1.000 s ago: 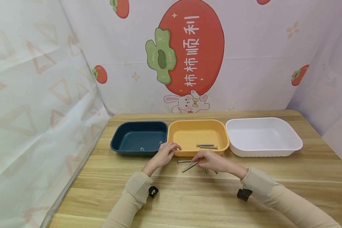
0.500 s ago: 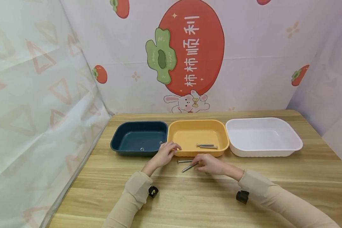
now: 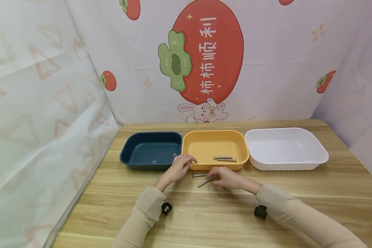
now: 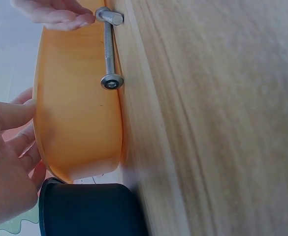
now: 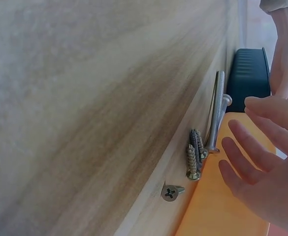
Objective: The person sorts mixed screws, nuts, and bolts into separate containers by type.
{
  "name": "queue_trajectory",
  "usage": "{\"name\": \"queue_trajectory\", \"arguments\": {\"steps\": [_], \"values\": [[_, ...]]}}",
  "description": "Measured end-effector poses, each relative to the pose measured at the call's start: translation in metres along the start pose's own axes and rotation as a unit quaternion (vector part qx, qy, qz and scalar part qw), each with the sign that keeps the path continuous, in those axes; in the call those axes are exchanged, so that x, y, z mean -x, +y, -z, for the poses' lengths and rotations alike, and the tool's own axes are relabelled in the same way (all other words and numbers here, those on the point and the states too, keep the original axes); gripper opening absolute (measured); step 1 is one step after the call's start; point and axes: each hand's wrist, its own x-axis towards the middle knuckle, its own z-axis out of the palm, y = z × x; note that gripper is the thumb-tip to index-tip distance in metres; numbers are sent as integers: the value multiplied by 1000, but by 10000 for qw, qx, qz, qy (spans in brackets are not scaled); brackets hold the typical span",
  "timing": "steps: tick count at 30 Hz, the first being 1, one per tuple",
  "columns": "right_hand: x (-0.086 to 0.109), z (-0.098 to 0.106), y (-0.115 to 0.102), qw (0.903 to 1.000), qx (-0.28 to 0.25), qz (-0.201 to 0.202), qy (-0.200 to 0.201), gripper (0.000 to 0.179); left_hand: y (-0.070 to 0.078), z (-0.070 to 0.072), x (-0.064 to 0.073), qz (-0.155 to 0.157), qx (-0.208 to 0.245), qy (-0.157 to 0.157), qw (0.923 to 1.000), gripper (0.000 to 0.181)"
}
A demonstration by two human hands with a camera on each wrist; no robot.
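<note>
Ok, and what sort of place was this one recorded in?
Likely a staged recording corner rather than a real workshop: a printed backdrop behind the wood-grain table, and a dark tray, an orange tray and a white tray lined up behind loose metal bolts.

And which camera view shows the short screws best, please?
The right wrist view: the screws lie uncovered there, and one shows its cross-slotted head. In the head view, the right hand hides nearly all of them. The left wrist view shows none.
</note>
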Motion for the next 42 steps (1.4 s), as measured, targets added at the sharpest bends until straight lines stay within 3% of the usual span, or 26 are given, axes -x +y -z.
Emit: {"name": "queue_trajectory", "arguments": {"steps": [18,30,42], "values": [[-4,-3,3,9999,139,-59,6,18,-1,0,0,-15,12,12,10000,13],[-4,-10,10,10000,-42,-71,-49,16,-1,-1,0,-8,42,-6,10000,13],[-4,-9,11,9996,22,144,-250,20,-1,-1,0,-5,67,1,10000,12]]}}
